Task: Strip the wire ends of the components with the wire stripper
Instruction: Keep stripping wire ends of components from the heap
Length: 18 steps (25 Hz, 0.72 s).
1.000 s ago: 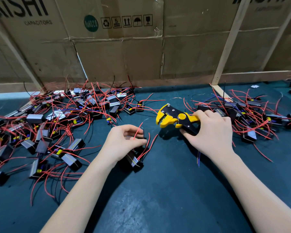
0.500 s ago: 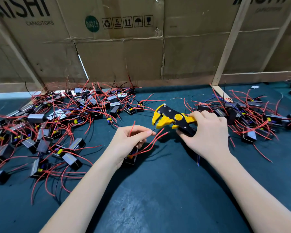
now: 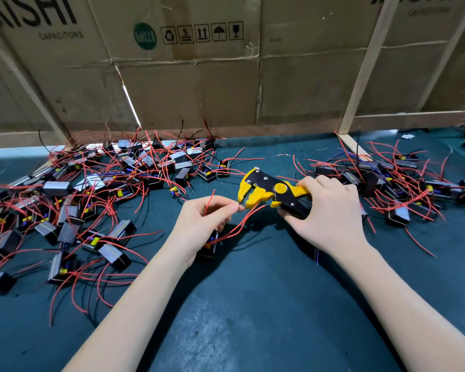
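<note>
Feeding the wire end into the stripper

Left hand [image 3: 207,218] pinches a red wire [image 3: 249,214] at the wire stripper [image 3: 266,191] mouth; right hand [image 3: 330,210] grips its handles; seat the tip squarely before squeezing

Two bare forearms, no sleeves, gloves, watch or rings visible; left hand [image 3: 204,221] and right hand [image 3: 330,213] both slim with short, plain, unpainted nails where visible.
</note>
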Motion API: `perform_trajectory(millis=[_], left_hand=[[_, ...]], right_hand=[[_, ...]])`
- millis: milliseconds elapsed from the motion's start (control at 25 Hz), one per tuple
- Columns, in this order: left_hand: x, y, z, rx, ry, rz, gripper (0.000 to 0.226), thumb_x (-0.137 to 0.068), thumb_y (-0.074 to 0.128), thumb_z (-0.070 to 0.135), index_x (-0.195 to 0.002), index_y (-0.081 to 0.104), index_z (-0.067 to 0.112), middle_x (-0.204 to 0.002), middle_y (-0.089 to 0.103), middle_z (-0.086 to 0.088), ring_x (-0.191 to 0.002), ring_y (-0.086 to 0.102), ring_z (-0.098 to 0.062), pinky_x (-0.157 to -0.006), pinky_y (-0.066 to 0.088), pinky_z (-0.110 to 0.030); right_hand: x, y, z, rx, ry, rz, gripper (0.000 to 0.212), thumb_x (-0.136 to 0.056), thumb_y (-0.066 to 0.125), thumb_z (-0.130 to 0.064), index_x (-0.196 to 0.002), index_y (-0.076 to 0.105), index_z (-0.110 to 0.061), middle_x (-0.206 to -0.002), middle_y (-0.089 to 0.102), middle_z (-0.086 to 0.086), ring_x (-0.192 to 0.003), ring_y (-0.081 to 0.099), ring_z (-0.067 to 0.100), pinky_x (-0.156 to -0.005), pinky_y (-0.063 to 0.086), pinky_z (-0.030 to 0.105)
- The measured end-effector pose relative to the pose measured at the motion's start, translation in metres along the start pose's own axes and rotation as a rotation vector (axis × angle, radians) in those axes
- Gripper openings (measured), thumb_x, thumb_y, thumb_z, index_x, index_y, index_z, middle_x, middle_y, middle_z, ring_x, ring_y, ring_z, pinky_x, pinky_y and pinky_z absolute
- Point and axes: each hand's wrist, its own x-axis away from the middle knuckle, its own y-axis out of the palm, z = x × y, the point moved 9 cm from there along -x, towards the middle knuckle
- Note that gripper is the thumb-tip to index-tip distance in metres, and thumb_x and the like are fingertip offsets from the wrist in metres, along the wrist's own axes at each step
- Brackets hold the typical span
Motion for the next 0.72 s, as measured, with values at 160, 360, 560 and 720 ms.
perform_trajectory(millis=[160, 360, 560, 720], left_hand=[[0.0, -0.001, 0.003, -0.01, 0.018, 0.011, 0.018, -0.088, 0.069, 0.017, -0.074, 0.079, 0.023, -0.057, 0.054, 0.008, -0.053, 0.042, -0.005, -0.052, 0.036, -0.01], [0.0, -0.001, 0.001, -0.024, 0.011, 0.02, 0.022, -0.088, 0.069, 0.016, -0.071, 0.078, 0.027, -0.055, 0.053, 0.009, -0.052, 0.041, -0.007, -0.052, 0.035, -0.013], [-0.001, -0.001, 0.0, -0.042, 0.017, 0.012, 0.017, -0.087, 0.071, 0.019, -0.073, 0.078, 0.026, -0.058, 0.054, 0.006, -0.054, 0.042, -0.008, -0.052, 0.035, -0.013], [-0.002, -0.001, 0.0, -0.043, 0.027, 0.003, 0.016, -0.087, 0.07, 0.02, -0.074, 0.078, 0.026, -0.059, 0.053, 0.004, -0.055, 0.042, -0.009, -0.053, 0.036, -0.013]], right_hand=[[0.0, -0.002, -0.001, -0.033, -0.006, 0.002, 0.044, -0.068, 0.074, -0.057, -0.09, 0.062, -0.02, -0.084, 0.061, -0.002, -0.087, 0.06, 0.027, -0.077, 0.033, 0.037], [-0.001, -0.007, -0.006, -0.031, -0.036, 0.012, 0.039, -0.069, 0.075, -0.055, -0.08, 0.06, -0.02, -0.073, 0.059, -0.003, -0.077, 0.062, 0.028, -0.07, 0.032, 0.035], [-0.001, -0.01, -0.006, -0.02, -0.039, 0.025, 0.041, -0.069, 0.076, -0.055, -0.078, 0.061, -0.018, -0.07, 0.057, -0.002, -0.074, 0.061, 0.029, -0.069, 0.033, 0.036], [-0.002, -0.013, -0.005, -0.017, -0.041, 0.045, 0.04, -0.067, 0.079, -0.052, -0.077, 0.062, -0.017, -0.067, 0.056, -0.001, -0.07, 0.061, 0.03, -0.068, 0.034, 0.037]])
